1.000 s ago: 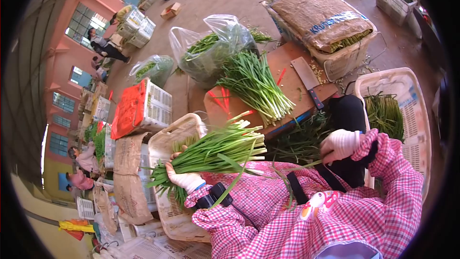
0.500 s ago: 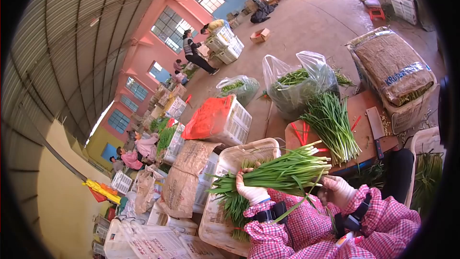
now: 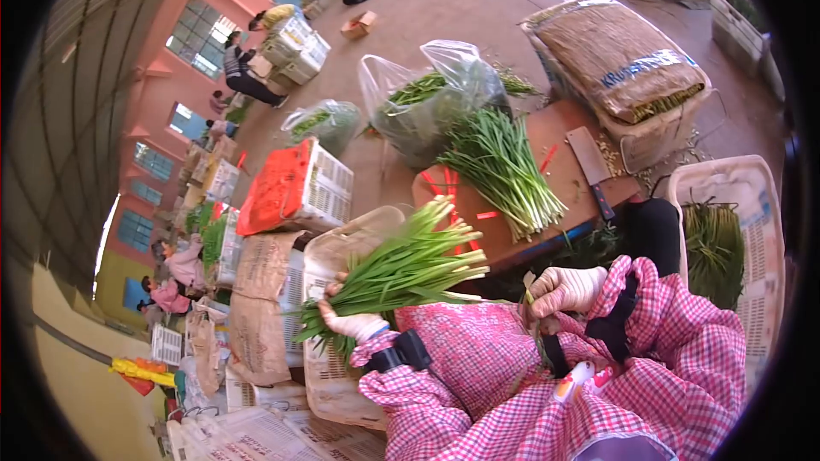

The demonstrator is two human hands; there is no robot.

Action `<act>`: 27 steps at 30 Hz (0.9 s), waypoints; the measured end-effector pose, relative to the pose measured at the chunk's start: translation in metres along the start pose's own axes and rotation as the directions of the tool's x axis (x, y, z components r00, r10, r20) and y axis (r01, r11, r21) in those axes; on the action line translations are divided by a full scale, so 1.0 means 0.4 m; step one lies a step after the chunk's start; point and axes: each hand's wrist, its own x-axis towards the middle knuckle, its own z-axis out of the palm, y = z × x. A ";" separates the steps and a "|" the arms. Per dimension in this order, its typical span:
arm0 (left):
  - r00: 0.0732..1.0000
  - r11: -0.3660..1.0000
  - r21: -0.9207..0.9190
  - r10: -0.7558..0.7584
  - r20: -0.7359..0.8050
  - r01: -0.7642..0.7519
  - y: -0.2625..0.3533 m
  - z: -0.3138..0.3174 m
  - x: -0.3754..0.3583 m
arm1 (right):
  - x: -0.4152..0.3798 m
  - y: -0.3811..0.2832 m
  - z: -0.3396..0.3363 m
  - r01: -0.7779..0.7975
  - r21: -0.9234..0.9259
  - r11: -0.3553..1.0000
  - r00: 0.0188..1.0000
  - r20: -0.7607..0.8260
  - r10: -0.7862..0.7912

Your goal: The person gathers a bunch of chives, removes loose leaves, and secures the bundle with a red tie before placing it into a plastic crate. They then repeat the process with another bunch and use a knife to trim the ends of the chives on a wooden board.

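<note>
My left hand (image 3: 348,318), in a pale wrap, is closed around a bunch of garlic chives (image 3: 410,258), whose pale stem ends point right. My right hand (image 3: 562,292), also wrapped, is apart from the bunch with its fingers pinched on a thin leaf (image 3: 528,286). Another bunch of chives (image 3: 504,175) lies on the brown board (image 3: 555,128) ahead of me. To its right rests a cleaver (image 3: 589,160) with a dark handle. Red ties (image 3: 448,192) lie at the board's left side.
A white crate (image 3: 329,393) stands under my left hand; another crate (image 3: 752,179) with greens is at right. Beyond the board are a clear plastic bag (image 3: 423,111) of greens and a sack-covered crate (image 3: 615,55). An orange-covered crate (image 3: 299,183) stands left. Several people work farther off.
The view has swung right. My right hand has drawn away from the bunch, with a leaf in its fingers. My left hand still grips the chives, now tilted more steeply.
</note>
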 end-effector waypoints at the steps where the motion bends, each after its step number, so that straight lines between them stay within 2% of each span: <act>1: 1.000 1.000 -0.005 0.017 0.000 -0.017 0.007 -0.010 0.003 | -0.023 -0.015 -0.009 -0.084 -0.111 0.990 0.996 -0.038 0.080; 2: 0.999 0.999 -0.008 0.036 0.001 -0.036 0.014 -0.017 0.005 | -0.042 -0.029 -0.018 -0.168 -0.217 0.962 0.985 -0.081 0.154; 3: 0.999 0.999 -0.007 0.043 -0.028 -0.043 0.024 -0.021 0.006 | -0.044 -0.033 -0.038 -0.158 -0.535 0.830 0.987 -0.081 0.135; 4: 0.997 0.999 -0.005 0.052 -0.056 -0.052 0.032 -0.024 0.007 | -0.063 -0.054 -0.038 -0.144 -0.936 0.321 0.989 -0.126 0.076; 5: 0.988 0.998 -0.029 0.058 -0.142 -0.063 0.037 -0.030 0.011 | -0.067 -0.016 -0.076 -0.220 -0.975 0.018 0.968 -0.215 0.132; 6: 0.988 0.998 -0.027 0.051 -0.144 -0.055 0.045 -0.043 0.015 | -0.071 0.006 -0.096 -0.261 -0.922 -0.287 0.936 -0.314 0.159; 7: 0.994 0.999 -0.026 0.026 -0.105 -0.029 0.053 -0.060 0.021 | -0.081 0.017 -0.101 -0.267 -0.922 -0.281 0.934 -0.319 0.159; 9: 0.999 0.999 -0.014 0.031 -0.036 -0.031 0.052 -0.045 0.008 | -0.101 -0.033 -0.053 -0.282 -0.848 -0.449 0.905 -0.390 0.168; 10: 0.999 1.000 -0.006 0.024 -0.045 -0.025 0.055 -0.032 -0.004 | -0.105 -0.050 -0.031 -0.280 -0.853 -0.441 0.904 -0.389 0.179; 11: 0.999 0.999 0.023 0.041 -0.026 -0.040 0.051 -0.019 -0.011 | -0.108 -0.070 -0.010 -0.243 -0.905 -0.349 0.962 -0.270 0.030; 12: 0.999 0.997 0.049 0.055 -0.002 -0.054 0.046 -0.006 -0.016 | -0.104 -0.087 0.004 -0.191 -0.945 -0.265 0.978 -0.160 -0.136; 13: 0.998 0.995 0.074 0.065 -0.015 -0.064 0.041 0.004 -0.021 | -0.090 -0.096 0.012 -0.105 -0.985 -0.138 0.951 -0.059 -0.303; 14: 0.998 0.996 0.073 0.056 -0.014 -0.055 0.036 0.018 -0.027 | -0.072 -0.103 0.017 0.007 -1.000 -0.030 0.882 0.020 -0.471; 16: 0.999 0.995 0.092 0.047 -0.016 -0.045 0.028 0.055 -0.040 | -0.026 -0.093 0.017 0.065 -0.996 0.066 0.766 0.007 -0.643; 18: 1.000 0.995 0.096 0.011 0.000 -0.011 0.026 0.087 -0.056 | 0.012 -0.098 0.025 0.049 -0.985 0.167 0.749 -0.075 -0.658; 20: 0.999 0.997 0.079 -0.002 -0.046 0.006 0.023 0.097 -0.059 | 0.047 -0.101 0.026 0.016 -0.975 0.221 0.748 -0.135 -0.650; 22: 1.000 0.996 0.087 0.004 -0.014 -0.002 0.020 0.097 -0.062 | 0.076 -0.101 0.020 -0.017 -0.962 0.273 0.744 -0.195 -0.639; 24: 0.990 0.996 0.090 -0.037 0.133 0.026 0.018 0.106 -0.065 | 0.102 -0.098 0.012 -0.080 -0.948 0.309 0.781 -0.252 -0.571; 25: 0.986 0.996 0.060 -0.078 0.149 0.070 0.015 0.112 -0.072 | 0.114 -0.095 0.005 -0.122 -0.936 0.329 0.815 -0.284 -0.505; 26: 0.985 0.996 0.061 -0.081 0.150 0.072 0.014 0.112 -0.072 | 0.123 -0.086 0.000 -0.123 -0.936 0.331 0.813 -0.286 -0.507; 27: 0.982 0.995 0.041 -0.091 0.168 0.086 0.014 0.109 -0.071 | 0.131 -0.075 -0.003 -0.060 -0.931 0.359 0.819 -0.251 -0.515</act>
